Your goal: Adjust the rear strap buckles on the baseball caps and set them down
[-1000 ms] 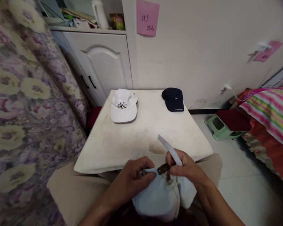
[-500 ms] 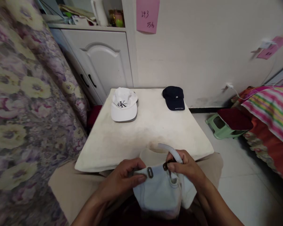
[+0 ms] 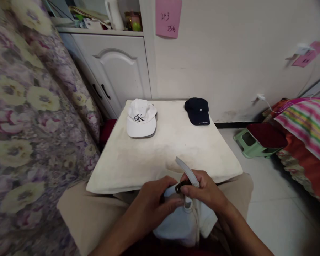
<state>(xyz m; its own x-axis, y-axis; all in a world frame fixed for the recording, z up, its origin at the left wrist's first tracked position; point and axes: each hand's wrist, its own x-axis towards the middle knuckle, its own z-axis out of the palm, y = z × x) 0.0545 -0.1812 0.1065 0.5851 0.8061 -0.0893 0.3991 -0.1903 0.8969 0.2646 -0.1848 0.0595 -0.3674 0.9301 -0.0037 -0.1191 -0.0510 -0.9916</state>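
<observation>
Pale blue cap [image 3: 176,225], held low over the lap, just on the near side of the cloth-covered table [image 3: 160,153]. Looks light and soft, with limp, denim-like fabric more likely to fold and sag than to slip or break. Best taken by the stitched back band, close to the opening, for some firmness; would probably just crumple if pulled by the crown. Pinched along the band between thumb and fingers of the left hand [image 3: 153,201], closed narrow. Gripped on the other side by the right hand [image 3: 206,188], likewise narrow, around the dark clasp [image 3: 179,187]. Slim and bendable in the strap [image 3: 188,170], with enough spring to stand up in a curve above the right fingers. Small and hard in the clasp, probably metal, and better suited to fingertips than to a palm. Around, from big to small: flowered curtain [image 3: 29,106] hanging at the left, well apart from the hands; table just beyond the knuckles; green stool [image 3: 249,142] with a dark red top, on the floor at the right; white cap [image 3: 141,122] at the far left of the table; navy cap [image 3: 198,112] at the far right. Little hindrance from either. More bother from the fingers themselves, covering much of the band and part of the clasp. Impossible to tell fastened from loose there.
</observation>
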